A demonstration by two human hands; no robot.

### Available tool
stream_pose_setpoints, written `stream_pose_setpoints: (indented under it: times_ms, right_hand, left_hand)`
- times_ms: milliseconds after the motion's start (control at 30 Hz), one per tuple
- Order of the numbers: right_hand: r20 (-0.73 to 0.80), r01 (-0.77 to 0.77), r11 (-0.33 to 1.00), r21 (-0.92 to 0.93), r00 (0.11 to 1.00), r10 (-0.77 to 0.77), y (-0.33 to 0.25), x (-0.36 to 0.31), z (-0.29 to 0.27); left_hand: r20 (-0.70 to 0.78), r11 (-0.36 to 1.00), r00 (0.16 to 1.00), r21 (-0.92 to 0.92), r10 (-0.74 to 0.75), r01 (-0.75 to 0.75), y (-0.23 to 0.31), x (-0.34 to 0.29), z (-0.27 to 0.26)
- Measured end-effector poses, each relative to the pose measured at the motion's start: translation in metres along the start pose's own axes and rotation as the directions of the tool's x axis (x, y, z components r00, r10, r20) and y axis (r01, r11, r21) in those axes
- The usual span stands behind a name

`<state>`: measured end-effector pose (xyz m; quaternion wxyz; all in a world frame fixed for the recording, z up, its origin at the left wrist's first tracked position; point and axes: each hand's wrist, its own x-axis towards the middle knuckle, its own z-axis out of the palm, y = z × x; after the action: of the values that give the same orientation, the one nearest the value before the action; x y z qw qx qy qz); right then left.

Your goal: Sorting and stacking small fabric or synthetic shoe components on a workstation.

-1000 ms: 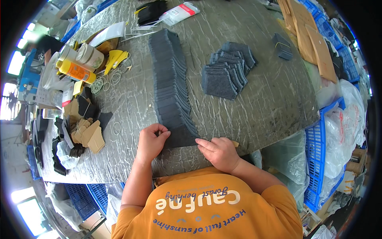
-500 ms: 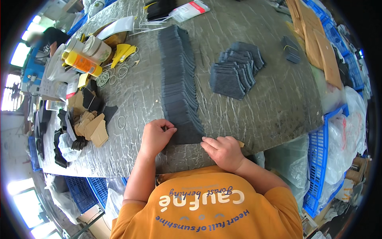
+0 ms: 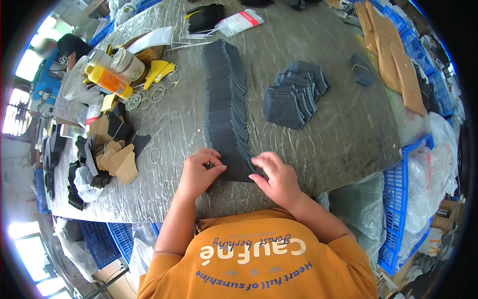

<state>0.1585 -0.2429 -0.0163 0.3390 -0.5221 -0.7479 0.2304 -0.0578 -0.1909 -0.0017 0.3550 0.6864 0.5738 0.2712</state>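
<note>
A long row of overlapping dark blue-grey fabric pieces (image 3: 224, 107) runs away from me across the table, fanned like shingles. At its near end, my left hand (image 3: 201, 172) has thumb and fingers curled in a pinch on the left edge of the nearest piece. Beside the right edge is my right hand (image 3: 276, 179), its thumb and fingers spread apart, the thumb tip close to the near right corner. To the right of the row lie several fanned stacks of similar fabric pieces (image 3: 291, 97).
Jars and an orange-yellow bottle (image 3: 109, 80) stand at the left, near rubber bands (image 3: 142, 97) and brown card pieces (image 3: 122, 162). A banded dark bundle (image 3: 361, 70) and brown paper (image 3: 398, 65) lie at the right. A blue crate (image 3: 396, 214) stands beyond the right edge. Another person is far left.
My right hand's fingers have lifted and spread from the near right corner. My left hand has shifted slightly right along the near piece. The view has tilted a little.
</note>
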Motion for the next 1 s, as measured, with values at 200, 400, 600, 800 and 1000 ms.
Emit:
stream_pose_setpoints:
  times_ms: [200, 400, 600, 800, 1000]
  right_hand:
    - [0.109, -0.350, 0.823, 0.446, 0.935, 0.339, 0.015, 0.019, -0.004]
    - [-0.454, -0.233, 0.957, -0.174, 0.881, 0.132, 0.057, 0.058, -0.057]
    - [0.197, -0.173, 0.870, 0.461, 0.976, 0.090, -0.012, 0.029, -0.009]
    - [0.277, -0.266, 0.811, 0.521, 0.951, 0.134, -0.025, 0.021, 0.003]
    - [0.393, -0.381, 0.706, 0.597, 0.906, 0.157, -0.021, 0.017, 0.006]
  left_hand:
    - [0.111, 0.962, 0.973, -0.164, -0.204, 0.220, 0.012, -0.001, -0.002]
    - [0.122, 0.484, 0.974, -0.852, -0.189, 0.201, 0.003, -0.006, 0.003]
    - [-0.126, 0.858, 0.971, -0.456, 0.202, -0.237, 0.016, -0.013, 0.022]
    - [-0.026, 0.950, 0.961, -0.145, 0.276, -0.277, 0.025, -0.016, 0.019]
    - [0.092, 0.935, 0.976, -0.315, 0.199, -0.162, 0.022, -0.020, 0.020]
